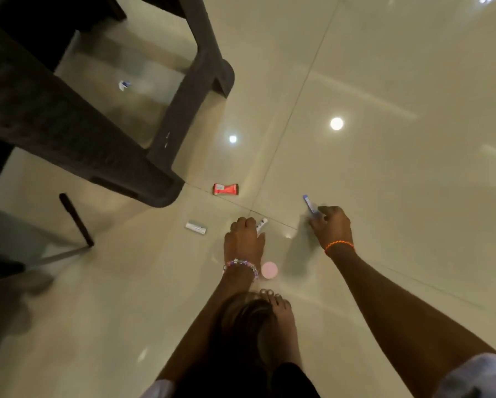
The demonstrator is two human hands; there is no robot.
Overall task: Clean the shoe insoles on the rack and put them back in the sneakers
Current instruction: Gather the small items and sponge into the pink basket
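No insoles, sneakers or rack show in the head view. My left hand (244,238) is low over the glossy floor, fingers curled round a small white tube (261,224) whose end sticks out past the knuckles. To its right, my right hand (331,226) pinches a thin blue-and-white item (310,204), perhaps a toothbrush, which points up and away; it is blurred. A beaded bracelet is on the left wrist, an orange band on the right.
A dark plastic stool or table (166,156) stands at upper left. On the cream tiles (384,139) lie a red sachet (225,189), a small white tube (195,227), a pink round spot (269,270) and a dark stick (76,219). My bare foot (278,314) is below the hands.
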